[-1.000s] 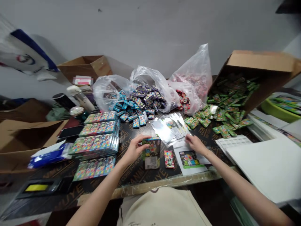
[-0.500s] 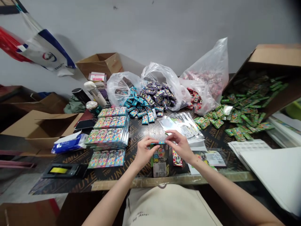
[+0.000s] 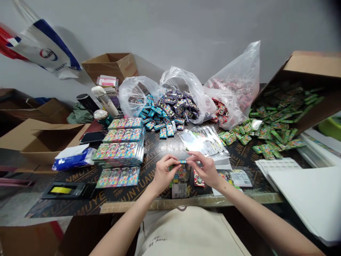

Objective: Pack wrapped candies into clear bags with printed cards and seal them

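Observation:
My left hand (image 3: 163,172) and my right hand (image 3: 204,168) meet over the table's near edge, both pinching the top of a clear sleeve with colourful packets (image 3: 180,177) that stands between them. A small red packet (image 3: 198,179) lies just under my right hand. A fan of empty clear sleeves (image 3: 204,141) lies right behind my hands. To the left sit stacks of filled sleeves (image 3: 121,151). A printed card (image 3: 234,177) lies to the right of my right hand.
Plastic bags of blue packets (image 3: 167,108) and red packets (image 3: 227,99) stand at the back. A tipped carton (image 3: 306,81) spills green packets (image 3: 266,131). Open cartons (image 3: 45,138) and a tissue pack (image 3: 71,158) are on the left, white sheets (image 3: 309,192) on the right.
My right hand left the sleeves pile and came to the packet bundle my left hand held. Both hands now pinch its top. The view shifted slightly right.

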{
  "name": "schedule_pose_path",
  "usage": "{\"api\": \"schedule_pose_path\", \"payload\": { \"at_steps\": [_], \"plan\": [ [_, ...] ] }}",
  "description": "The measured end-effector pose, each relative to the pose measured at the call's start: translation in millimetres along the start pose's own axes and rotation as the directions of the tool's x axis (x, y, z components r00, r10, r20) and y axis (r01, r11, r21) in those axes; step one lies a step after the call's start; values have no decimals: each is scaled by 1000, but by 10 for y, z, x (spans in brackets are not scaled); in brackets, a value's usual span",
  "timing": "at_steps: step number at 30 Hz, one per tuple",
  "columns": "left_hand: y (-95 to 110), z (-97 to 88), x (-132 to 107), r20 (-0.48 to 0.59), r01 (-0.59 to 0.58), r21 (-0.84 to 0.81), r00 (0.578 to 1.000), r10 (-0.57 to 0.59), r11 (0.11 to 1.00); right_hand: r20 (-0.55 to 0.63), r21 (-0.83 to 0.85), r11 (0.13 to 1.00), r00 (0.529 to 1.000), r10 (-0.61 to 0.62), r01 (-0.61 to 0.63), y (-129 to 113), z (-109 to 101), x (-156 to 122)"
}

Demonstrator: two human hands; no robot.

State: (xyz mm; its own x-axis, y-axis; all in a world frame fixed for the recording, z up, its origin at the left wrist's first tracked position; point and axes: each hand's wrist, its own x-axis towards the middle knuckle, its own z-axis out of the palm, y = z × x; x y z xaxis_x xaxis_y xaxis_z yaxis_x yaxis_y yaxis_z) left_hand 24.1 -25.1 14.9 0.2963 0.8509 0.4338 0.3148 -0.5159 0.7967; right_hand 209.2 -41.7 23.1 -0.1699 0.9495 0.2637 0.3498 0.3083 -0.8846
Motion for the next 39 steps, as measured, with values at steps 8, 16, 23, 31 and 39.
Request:
{"api": "schedule_pose_path", "payload": {
  "at_steps": [8, 16, 23, 31, 39],
  "plan": [
    [-7, -54, -16, 8, 85, -68, 996, -85, 994, 181, -45, 999, 983, 12, -4, -185, -197, 448],
    [58, -62, -29, 0, 105, -66, 994, -105, 992, 451, 47, 991, 888, 91, -125, -64, -8, 552],
    [27, 14, -34, -95, 115, -39, 988, -118, 993, 392, 73, 980, 909, 142, -185, 11, 109, 461],
    [-101, 56, -317, -8, 331, -269, 938, -346, 904, 35, -112, 976, 981, 189, -184, 522, 51, 586],
    [-70, -749, -694, -29, -209, 525, 964, 263, 825, -53, -901, 385, 930, 363, -201, 1147, -14, 674]
  ]
}}
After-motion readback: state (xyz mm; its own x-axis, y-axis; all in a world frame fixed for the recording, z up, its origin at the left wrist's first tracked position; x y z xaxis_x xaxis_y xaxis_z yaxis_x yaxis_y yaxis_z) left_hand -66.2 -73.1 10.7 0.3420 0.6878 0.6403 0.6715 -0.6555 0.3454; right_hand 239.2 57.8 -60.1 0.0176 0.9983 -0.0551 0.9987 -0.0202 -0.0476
